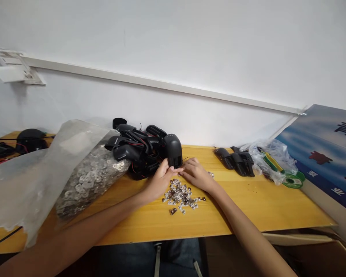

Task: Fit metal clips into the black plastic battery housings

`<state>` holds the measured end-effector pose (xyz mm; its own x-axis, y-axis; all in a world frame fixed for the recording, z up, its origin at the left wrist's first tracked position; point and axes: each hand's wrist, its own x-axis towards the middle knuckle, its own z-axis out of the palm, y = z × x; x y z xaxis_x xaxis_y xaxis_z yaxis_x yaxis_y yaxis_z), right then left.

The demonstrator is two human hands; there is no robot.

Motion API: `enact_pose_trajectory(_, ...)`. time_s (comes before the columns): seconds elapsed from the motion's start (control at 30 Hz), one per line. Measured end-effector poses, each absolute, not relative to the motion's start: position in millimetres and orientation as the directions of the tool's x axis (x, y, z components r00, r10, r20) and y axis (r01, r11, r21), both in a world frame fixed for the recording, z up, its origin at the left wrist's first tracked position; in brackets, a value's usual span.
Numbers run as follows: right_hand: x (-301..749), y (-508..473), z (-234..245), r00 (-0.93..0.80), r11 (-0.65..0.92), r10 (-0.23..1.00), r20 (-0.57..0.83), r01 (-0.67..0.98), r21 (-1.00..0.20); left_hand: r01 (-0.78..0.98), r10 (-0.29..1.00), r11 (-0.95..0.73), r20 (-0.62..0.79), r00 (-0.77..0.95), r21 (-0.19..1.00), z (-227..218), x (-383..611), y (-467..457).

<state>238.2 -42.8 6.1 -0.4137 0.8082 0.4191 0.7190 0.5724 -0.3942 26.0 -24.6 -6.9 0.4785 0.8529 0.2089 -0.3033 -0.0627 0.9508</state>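
Bare and closest in my head view, the left forearm [83,236] and the right forearm [246,227] slant inward across the near edge of the wooden table [276,209]. I see the left hand [160,177] pinching the lower end of a black case [173,149], its thumb along the near side. The right hand [196,175] meets that end with bent fingers; I cannot tell whether they pinch anything.

The case is at the middle of the table, just right of a heap of black cases [129,150], beyond a pile of metal bits [180,194]. To the left slumps a plastic bag [75,134] full of metal pieces; well off to the right lie loose cases [239,163] and a green reel [293,180].

As I judge it, a hold on one end only could let the case twist or drop, and a low wrist could sweep the metal bits apart. A nudge leftward might topple the heap.

The case points rounded end up, slotted end down toward the fingers; its long axis runs nearly upright, the top leaning slightly left.
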Motion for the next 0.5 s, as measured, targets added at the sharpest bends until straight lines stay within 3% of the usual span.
enact_pose_trajectory(0.17, 244.3, -48.1, 0.4, -0.115, 0.428, 0.879, 0.463, 0.616, -0.661, -0.284, 0.850, -0.085, 0.219, 0.480, 0.955, -7.7, 26.6, -25.6)
enact_pose_trajectory(0.3, 235.0, -54.1, 3.8, 0.072, 0.321, 0.926, 0.370, 0.363, -0.875, -0.265, 0.847, -0.072, 0.199, 0.492, 0.962, -11.4, 29.4, -25.8)
enact_pose_trajectory(0.4, 223.7, -56.9, 9.7, 0.119, 0.240, 0.958, 0.261, 0.165, -0.957, -0.267, 0.837, -0.090, 0.218, 0.502, 0.959, -14.8, 31.2, -24.8)
enact_pose_trajectory(0.5, 215.0, -57.8, 12.8, 0.139, 0.194, 0.969, 0.204, 0.080, -0.978, -0.263, 0.821, -0.125, 0.249, 0.514, 0.957, -17.1, 32.2, -24.5)
